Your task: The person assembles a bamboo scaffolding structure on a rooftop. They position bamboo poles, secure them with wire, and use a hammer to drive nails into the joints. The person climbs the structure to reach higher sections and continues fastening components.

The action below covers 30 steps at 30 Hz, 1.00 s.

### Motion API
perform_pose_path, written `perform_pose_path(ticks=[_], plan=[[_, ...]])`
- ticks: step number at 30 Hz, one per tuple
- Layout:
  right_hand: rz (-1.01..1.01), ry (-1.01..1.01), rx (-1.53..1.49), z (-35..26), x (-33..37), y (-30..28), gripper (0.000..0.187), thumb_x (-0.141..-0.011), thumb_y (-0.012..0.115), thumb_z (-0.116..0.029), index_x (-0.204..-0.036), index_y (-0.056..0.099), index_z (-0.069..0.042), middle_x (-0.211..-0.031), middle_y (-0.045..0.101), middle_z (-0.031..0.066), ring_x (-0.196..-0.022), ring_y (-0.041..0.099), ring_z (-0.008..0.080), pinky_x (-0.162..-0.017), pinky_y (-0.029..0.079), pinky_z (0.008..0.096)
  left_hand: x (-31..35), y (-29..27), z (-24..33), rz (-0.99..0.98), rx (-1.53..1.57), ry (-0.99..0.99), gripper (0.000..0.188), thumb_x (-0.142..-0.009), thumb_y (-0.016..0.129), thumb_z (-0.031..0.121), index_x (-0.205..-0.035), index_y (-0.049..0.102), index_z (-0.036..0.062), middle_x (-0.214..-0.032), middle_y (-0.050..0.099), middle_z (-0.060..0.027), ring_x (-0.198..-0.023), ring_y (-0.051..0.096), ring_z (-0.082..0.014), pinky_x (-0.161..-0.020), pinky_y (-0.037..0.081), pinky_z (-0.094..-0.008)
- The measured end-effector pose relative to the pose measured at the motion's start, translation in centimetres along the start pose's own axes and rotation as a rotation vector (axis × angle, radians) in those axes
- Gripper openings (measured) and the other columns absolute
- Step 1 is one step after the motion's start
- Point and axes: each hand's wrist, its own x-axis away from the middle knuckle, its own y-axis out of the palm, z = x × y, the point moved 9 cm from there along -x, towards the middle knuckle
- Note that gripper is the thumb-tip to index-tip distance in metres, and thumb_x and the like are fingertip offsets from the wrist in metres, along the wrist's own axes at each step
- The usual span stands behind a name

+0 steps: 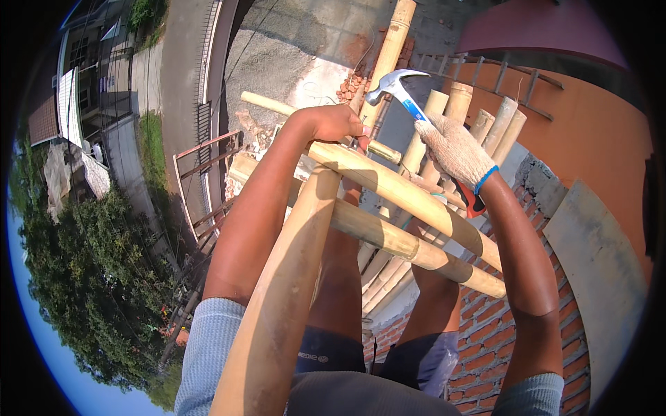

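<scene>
My right hand (454, 147), in a knitted glove with a blue cuff edge, grips a claw hammer (393, 84) with a shiny steel head, a blue-and-white shaft and a red-and-black handle end. The hammer head is raised beside an upright bamboo pole (397, 31). My bare left hand (336, 123) is closed at that pole, its thumb and fingers pressed together near the end of a thinner bamboo piece (383, 151). What they pinch is hidden. Below my hands, two thick bamboo poles (409, 186) cross in front of me, and another bamboo pole (277, 305) slants down past my left arm.
More upright bamboo poles (501, 125) stand to the right by an orange wall (590, 132) with a wooden ladder (510, 83). A brick wall (485, 347) rises at lower right. Far below lie gravel (270, 48), stacked bricks (352, 89) and a road. A tree (97, 277) fills the left.
</scene>
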Motion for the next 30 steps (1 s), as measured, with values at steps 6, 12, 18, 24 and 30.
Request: perform_pose_path(ticks=[6,12,18,24,30], plan=[[0.096,0.071,-0.428,4.2,1.2,0.9,0.035,-0.107,0.054,-0.038,-0.106,0.056,-0.002,-0.073,0.052,0.0014,-0.06,0.052,0.0116,-0.055,0.047,0.0332,1.3,-0.6,1.0,0.034,-0.15,-0.085,0.044,-0.108,0.058,0.044,-0.107,0.081,0.007,-0.104,0.077,-0.0087,-0.094,0.064,-0.0171,-0.09,0.05,-0.0361],[0.151,0.091,-0.49,9.0,1.7,-0.2,0.032,-0.106,0.055,-0.035,-0.113,0.054,-0.004,-0.072,0.052,0.0037,-0.057,0.052,0.0141,-0.052,0.044,0.0344,3.0,-0.4,1.9,0.087,-0.138,-0.152,0.046,-0.11,0.055,0.043,-0.103,0.079,0.0041,-0.084,0.072,-0.003,-0.073,0.059,-0.0113,-0.071,0.05,-0.0305],[0.127,0.071,-0.41,13.3,1.6,-0.1,0.027,-0.106,0.055,-0.031,-0.112,0.053,-0.005,-0.074,0.051,0.0017,-0.059,0.05,0.0108,-0.05,0.046,0.0309,3.5,-0.9,1.3,0.168,-0.202,-0.218,0.048,-0.111,0.053,0.042,-0.107,0.08,0.0021,-0.097,0.078,-0.0075,-0.089,0.066,-0.0144,-0.089,0.053,-0.0337],[-0.034,0.074,-0.687,14.3,1.9,0.6,0.023,-0.103,0.056,-0.03,-0.105,0.052,-0.008,-0.072,0.047,-0.0019,-0.054,0.045,0.007,-0.047,0.041,0.0257,4.5,-1.0,0.6,0.176,-0.16,-0.314,0.049,-0.113,0.05,0.039,-0.106,0.078,-0.0008,-0.103,0.078,-0.0096,-0.099,0.071,-0.0175,-0.091,0.054,-0.0333],[-0.108,0.12,-0.755,15.8,0.7,1.0,0.026,-0.102,0.055,-0.027,-0.115,0.055,-0.005,-0.069,0.047,-0.0005,-0.051,0.047,0.0064,-0.047,0.041,0.0253,5.3,-0.9,1.0,0.215,-0.017,-0.323,0.048,-0.113,0.05,0.037,-0.106,0.076,-0.0028,-0.104,0.079,-0.011,-0.1,0.073,-0.0188,-0.089,0.056,-0.0344]])
